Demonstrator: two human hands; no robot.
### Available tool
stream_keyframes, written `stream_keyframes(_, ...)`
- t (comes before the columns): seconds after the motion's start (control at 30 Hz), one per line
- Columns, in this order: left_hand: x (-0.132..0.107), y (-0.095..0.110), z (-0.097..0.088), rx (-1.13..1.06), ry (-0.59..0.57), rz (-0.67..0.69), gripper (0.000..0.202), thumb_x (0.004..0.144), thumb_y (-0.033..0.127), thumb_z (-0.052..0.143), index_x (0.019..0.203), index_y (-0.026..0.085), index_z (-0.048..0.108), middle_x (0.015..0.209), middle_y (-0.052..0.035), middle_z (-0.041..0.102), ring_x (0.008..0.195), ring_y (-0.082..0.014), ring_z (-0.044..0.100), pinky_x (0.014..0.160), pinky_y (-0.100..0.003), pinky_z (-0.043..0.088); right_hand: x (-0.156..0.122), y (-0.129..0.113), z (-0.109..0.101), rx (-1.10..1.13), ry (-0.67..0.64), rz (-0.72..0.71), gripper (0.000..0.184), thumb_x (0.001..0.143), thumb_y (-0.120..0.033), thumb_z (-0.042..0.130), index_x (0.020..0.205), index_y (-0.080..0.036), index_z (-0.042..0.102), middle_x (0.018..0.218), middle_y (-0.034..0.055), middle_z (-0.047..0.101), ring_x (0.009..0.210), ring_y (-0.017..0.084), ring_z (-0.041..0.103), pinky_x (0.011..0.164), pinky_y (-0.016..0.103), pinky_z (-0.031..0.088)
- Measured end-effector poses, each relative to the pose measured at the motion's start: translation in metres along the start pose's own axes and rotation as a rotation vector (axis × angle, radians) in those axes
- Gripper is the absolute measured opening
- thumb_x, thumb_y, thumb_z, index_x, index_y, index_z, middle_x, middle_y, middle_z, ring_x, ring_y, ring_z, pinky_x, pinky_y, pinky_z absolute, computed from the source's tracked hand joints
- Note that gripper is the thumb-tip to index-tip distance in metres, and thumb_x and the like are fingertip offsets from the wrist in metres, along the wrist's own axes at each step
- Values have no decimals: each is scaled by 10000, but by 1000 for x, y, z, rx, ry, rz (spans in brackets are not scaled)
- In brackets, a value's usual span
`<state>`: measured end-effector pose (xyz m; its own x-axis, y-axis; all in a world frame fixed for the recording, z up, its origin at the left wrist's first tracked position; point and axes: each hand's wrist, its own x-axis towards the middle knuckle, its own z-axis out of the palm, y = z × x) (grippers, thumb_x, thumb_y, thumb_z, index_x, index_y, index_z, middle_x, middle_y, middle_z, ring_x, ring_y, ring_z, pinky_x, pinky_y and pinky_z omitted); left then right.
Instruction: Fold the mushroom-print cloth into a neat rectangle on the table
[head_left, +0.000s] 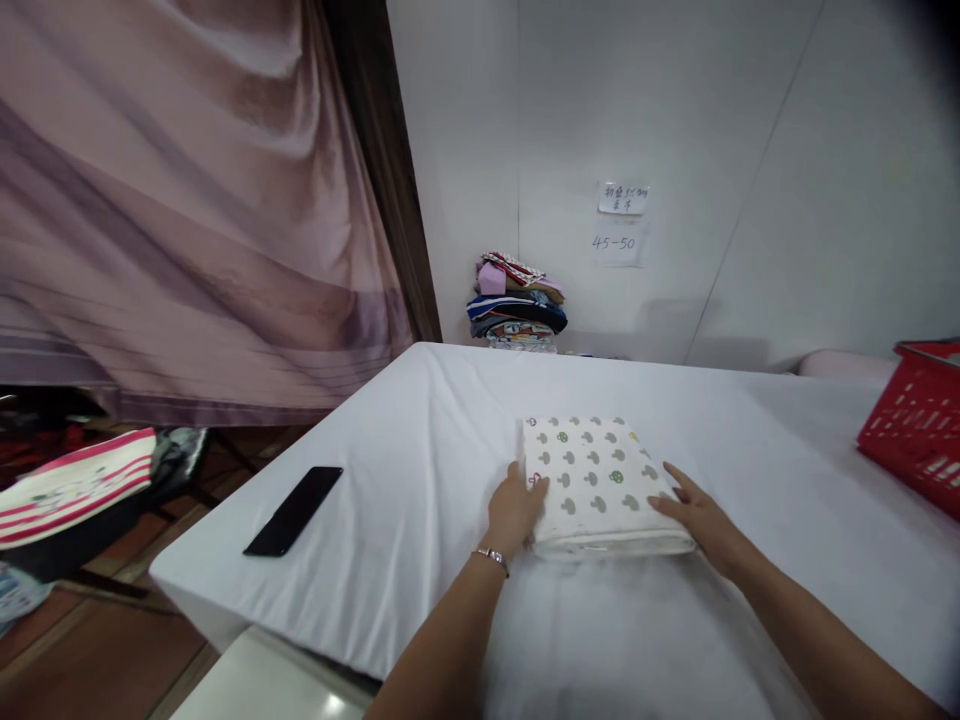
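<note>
A folded white cloth with a grey and green print lies flat in the middle of the table covered by a white sheet. My left hand rests against the cloth's left edge, its fingers curled onto the near left corner; a bracelet shows on that wrist. On the cloth's right edge lies my right hand, fingers stretched out flat and touching the fold. Neither hand lifts the cloth.
A black phone lies near the table's left edge. A red plastic basket stands at the far right. A stack of folded clothes sits at the back by the wall. A pink curtain hangs on the left.
</note>
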<state>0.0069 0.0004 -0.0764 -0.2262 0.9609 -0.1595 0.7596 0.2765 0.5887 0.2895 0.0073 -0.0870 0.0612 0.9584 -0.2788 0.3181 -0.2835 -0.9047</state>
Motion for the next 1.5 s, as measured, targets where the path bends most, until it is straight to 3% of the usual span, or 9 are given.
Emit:
stream_keyframes(0.17, -11, -1, 4, 18, 42, 77, 503, 827, 491, 432, 1227, 188, 408, 1071, -95, 632, 968, -232, 594, 783, -308, 429, 13, 15, -8, -320, 10, -250, 675, 742, -473, 552, 1358, -252, 387, 1247, 108, 561, 1087, 310, 558, 879, 454, 467)
stream_keyframes(0.3, -21, 0, 12, 50, 187, 286, 550, 818, 397, 473, 1307, 166, 371, 1331, -112, 463, 1223, -231, 418, 966, -330, 364, -1, 16, 2, -751, 181, -624, 610, 810, -433, 461, 1375, -228, 358, 1395, 114, 405, 1247, 328, 401, 971, 499, 386)
stream_keyframes(0.4, -29, -1, 22, 131, 161, 412, 566, 841, 415, 445, 1344, 174, 355, 1449, -91, 313, 1341, -248, 240, 1061, -405, 262, -18, 19, 18, -964, 111, -797, 563, 868, -448, 390, 1387, -238, 335, 1442, 80, 332, 1319, 289, 290, 1038, 505, 299)
stream_keyframes(0.57, -33, -6, 29, 167, 95, 433, 530, 895, 447, 334, 1354, 184, 362, 1476, -59, 258, 1370, -244, 162, 1076, -453, 237, -31, 28, 32, -1111, 15, -798, 552, 895, -487, 335, 1370, -209, 374, 1437, 91, 331, 1331, 265, 267, 1065, 514, 240)
stream_keyframes(0.77, -39, -14, 20, 118, 101, 445, 473, 895, 403, 377, 1320, 197, 410, 1453, -67, 311, 1344, -231, 245, 1068, -422, 278, -38, 31, 10, -1060, -65, -814, 545, 897, -457, 364, 1398, -248, 318, 1448, 57, 317, 1343, 245, 238, 1076, 497, 237)
stream_keyframes(0.9, -58, -22, 11, 127, 150, 558, 333, 892, 280, 391, 1188, 238, 536, 1416, -23, 380, 1349, -220, 225, 1072, -446, 266, -39, 51, -2, -1026, -38, -880, 572, 880, -311, 399, 1426, -291, 231, 1464, 35, 288, 1349, 245, 220, 1064, 497, 270)
stream_keyframes(1.03, -72, -29, 1, 197, 17, 696, 389, 825, 217, 473, 1207, 273, 522, 1386, -9, 424, 1327, -217, 269, 1088, -459, 217, -31, 64, -9, -1040, -47, -972, 631, 836, -117, 351, 1428, -290, 222, 1456, 28, 304, 1348, 219, 224, 1066, 484, 282)
stream_keyframes(1.23, -70, -34, -4, 304, -40, 725, 617, 724, 67, 449, 1299, 289, 425, 1402, 0, 399, 1323, -188, 273, 1102, -440, 180, -22, 50, -14, -1106, -91, -1031, 680, 815, -29, 298, 1430, -301, 200, 1427, 26, 363, 1317, 226, 304, 1047, 506, 299)
stream_keyframes(1.5, -82, -1, 15, 318, 54, 776, 592, 745, 215, 526, 1320, 230, 386, 1396, -63, 391, 1324, -248, 253, 1117, -495, 64, -18, 25, -10, -1080, -138, -1058, 633, 802, -51, 333, 1406, -237, 298, 1321, 82, 496, 1207, 253, 442, 997, 496, 343)
